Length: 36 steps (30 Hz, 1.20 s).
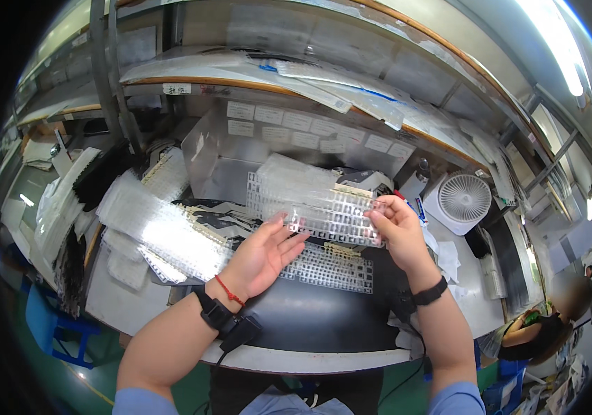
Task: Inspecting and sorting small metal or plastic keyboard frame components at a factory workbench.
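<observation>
Bright overhead tube light (564, 59) glares; fisheye edges bend, dark.

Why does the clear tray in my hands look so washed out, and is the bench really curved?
Head view: the overhead strip light glares off the clear tray between left hand and right hand; the bench edge bends from fisheye distortion; corners are black.
</observation>
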### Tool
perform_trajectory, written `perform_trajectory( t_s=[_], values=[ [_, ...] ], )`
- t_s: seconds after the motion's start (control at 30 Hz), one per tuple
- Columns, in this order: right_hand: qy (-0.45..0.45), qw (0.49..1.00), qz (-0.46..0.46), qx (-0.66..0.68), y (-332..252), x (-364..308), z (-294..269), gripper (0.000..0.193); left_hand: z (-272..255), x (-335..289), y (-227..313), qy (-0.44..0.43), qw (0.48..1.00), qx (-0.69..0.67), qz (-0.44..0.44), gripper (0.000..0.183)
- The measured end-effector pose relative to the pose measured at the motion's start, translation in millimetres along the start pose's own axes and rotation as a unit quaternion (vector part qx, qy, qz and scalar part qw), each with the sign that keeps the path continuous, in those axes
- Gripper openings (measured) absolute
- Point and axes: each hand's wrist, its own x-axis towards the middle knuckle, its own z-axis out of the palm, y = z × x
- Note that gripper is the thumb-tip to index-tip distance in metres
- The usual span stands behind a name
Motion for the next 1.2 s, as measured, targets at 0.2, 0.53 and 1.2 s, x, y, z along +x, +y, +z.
perform_trajectory(
  t_s=[0.2, 0.53, 1.2],
  values=[
    [0.039, 0.99, 0.001, 0.137, 25.2, -29.8, -14.3, 0.022, 15.1, -13.6, -7.9, -0.109, 0.993, 0.041, 0.031, 0.032],
    [0.072, 0.989, -0.011, 0.128, 36.3, -45.0, -16.3, 0.025, 17.1, -18.6, -15.5, -0.044, 0.992, 0.116, 0.033, 0.029],
    [0.04, 0.995, -0.024, 0.085, 43.0, -51.4, -8.1, 0.027, 12.8, -15.1, -20.0, 0.067, 0.973, 0.21, 0.065, 0.012]
  ],
)
